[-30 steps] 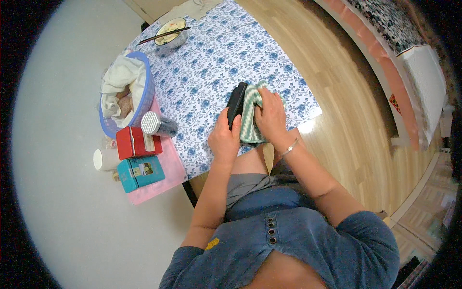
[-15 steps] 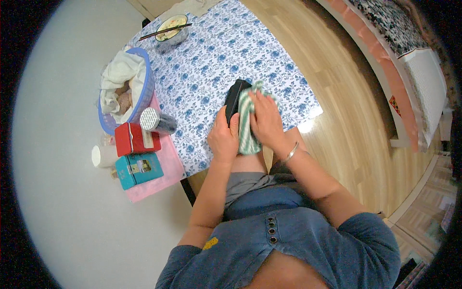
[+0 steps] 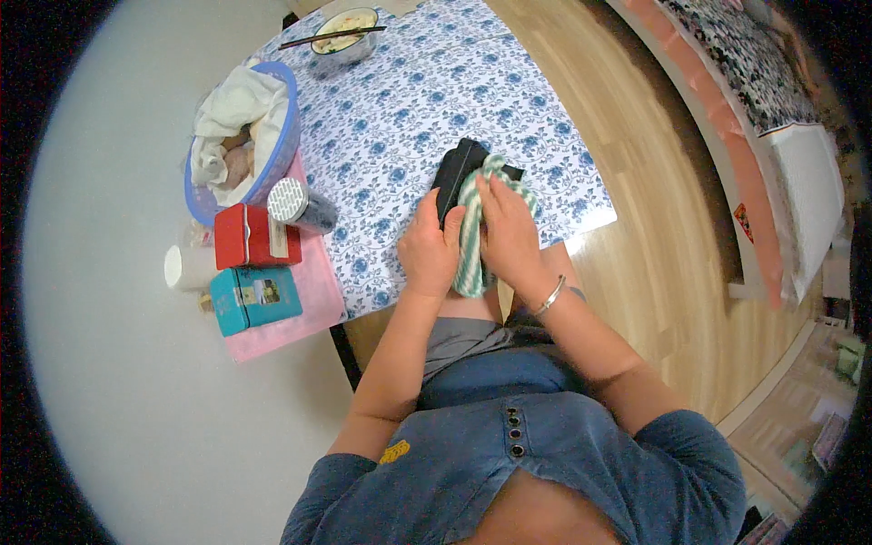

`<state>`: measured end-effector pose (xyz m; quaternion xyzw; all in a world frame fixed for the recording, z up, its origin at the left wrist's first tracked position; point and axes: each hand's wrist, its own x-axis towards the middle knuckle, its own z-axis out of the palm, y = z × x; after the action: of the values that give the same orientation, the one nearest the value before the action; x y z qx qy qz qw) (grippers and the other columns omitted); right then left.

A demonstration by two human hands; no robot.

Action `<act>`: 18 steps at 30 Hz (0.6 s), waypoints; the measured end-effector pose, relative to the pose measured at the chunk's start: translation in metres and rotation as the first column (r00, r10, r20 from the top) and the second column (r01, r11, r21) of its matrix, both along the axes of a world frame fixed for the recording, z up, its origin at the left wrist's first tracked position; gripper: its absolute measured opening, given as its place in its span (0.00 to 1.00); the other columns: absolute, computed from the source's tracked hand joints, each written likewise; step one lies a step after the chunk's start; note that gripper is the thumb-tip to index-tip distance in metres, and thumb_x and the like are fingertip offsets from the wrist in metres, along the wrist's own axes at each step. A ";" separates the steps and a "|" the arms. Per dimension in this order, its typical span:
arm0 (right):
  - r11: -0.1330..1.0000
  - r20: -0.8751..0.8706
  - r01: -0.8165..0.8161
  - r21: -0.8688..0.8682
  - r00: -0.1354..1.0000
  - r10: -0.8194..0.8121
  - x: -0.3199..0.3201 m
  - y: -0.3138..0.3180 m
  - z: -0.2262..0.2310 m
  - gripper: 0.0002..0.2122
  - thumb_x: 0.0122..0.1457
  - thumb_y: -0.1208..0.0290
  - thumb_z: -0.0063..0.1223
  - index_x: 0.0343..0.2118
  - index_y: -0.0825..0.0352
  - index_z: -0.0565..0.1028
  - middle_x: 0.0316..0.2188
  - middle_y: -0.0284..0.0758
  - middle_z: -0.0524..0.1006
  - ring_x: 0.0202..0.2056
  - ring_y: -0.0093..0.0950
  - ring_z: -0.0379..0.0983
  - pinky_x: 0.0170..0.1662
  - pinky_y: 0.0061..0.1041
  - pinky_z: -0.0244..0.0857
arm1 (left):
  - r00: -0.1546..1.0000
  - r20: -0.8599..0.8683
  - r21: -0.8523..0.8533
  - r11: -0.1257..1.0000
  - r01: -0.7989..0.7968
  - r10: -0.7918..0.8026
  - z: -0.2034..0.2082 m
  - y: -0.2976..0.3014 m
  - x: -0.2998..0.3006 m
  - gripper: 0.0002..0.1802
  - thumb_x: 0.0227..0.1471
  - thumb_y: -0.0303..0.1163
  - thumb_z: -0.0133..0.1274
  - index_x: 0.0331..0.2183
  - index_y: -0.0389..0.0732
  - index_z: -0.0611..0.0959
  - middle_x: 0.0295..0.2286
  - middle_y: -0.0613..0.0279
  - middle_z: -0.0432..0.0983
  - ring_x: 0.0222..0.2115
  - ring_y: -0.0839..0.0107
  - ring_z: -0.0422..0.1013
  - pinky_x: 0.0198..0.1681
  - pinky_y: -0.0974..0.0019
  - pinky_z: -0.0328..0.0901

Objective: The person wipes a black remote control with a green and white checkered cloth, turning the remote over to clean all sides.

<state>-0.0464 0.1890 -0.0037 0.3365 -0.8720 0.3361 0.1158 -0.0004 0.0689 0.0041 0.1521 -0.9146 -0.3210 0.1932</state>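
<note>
My left hand [image 3: 431, 247] is closed round the near end of a black oblong case-like object [image 3: 459, 168], whose exact kind I cannot make out. It is held at a slant over the near edge of the table. A green-and-white striped cloth [image 3: 470, 268] is bunched in my right hand [image 3: 510, 232], its fingers pressing it against the right side of the black object. Part of the cloth hangs down between my hands. Another dark piece [image 3: 514, 173] sticks out beyond the cloth, partly covered by it.
The table wears a blue-flowered cover [image 3: 391, 118]. At its left stand a blue basket [image 3: 292, 127] with white cloth, a lidded jar [image 3: 313, 213], a red tin [image 3: 238, 238], a teal tin [image 3: 254, 304] and a white cup-like thing [image 3: 186, 268]. Chopsticks lie across a bowl [image 3: 343, 53] at the back.
The right hand and cloth have shifted slightly along the black object, and a dark piece now shows at the right of the cloth. The whole view has tilted a little.
</note>
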 end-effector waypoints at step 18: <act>0.995 -0.019 0.052 0.081 0.999 -0.050 -0.006 0.001 -0.001 0.21 0.49 0.75 0.46 0.49 0.73 0.64 0.43 0.50 0.67 0.43 0.44 0.65 0.46 0.38 0.60 | 1.000 -0.007 0.085 0.996 0.027 -0.026 0.010 0.011 0.007 0.28 0.46 0.40 0.52 0.45 0.32 0.68 0.34 0.43 0.72 0.31 0.49 0.71 0.32 0.55 0.66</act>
<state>-0.0526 0.1900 -0.0049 0.3213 -0.8923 0.2945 0.1178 0.0065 0.0800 0.0137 0.1470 -0.9014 -0.3628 0.1851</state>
